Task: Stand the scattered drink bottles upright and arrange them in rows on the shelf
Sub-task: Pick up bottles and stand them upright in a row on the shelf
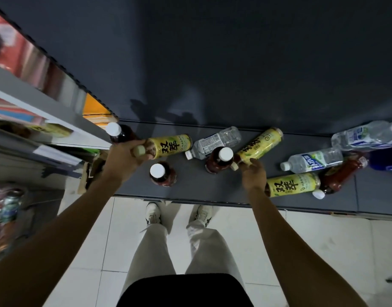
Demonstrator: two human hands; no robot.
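Drink bottles lie scattered on a dark grey shelf (212, 191). My left hand (122, 158) grips the neck of a yellow-labelled tea bottle (168, 146) lying on its side. My right hand (253, 173) reaches the cap end of a second yellow bottle (260, 144), fingers loosely curled beside it; whether it holds it I cannot tell. Three dark bottles with white caps stand upright: one at the back left (120, 134), one near the front (163, 173), one in the middle (219, 160). A third yellow bottle (290, 185) and a red-brown bottle (343, 176) lie to the right.
Clear water bottles lie on their sides in the middle (215, 141) and at the right (314, 159), (365, 136). A neighbouring shelf unit (46, 120) with packaged goods stands at the left. Below the shelf edge are white floor tiles and my feet (154, 212).
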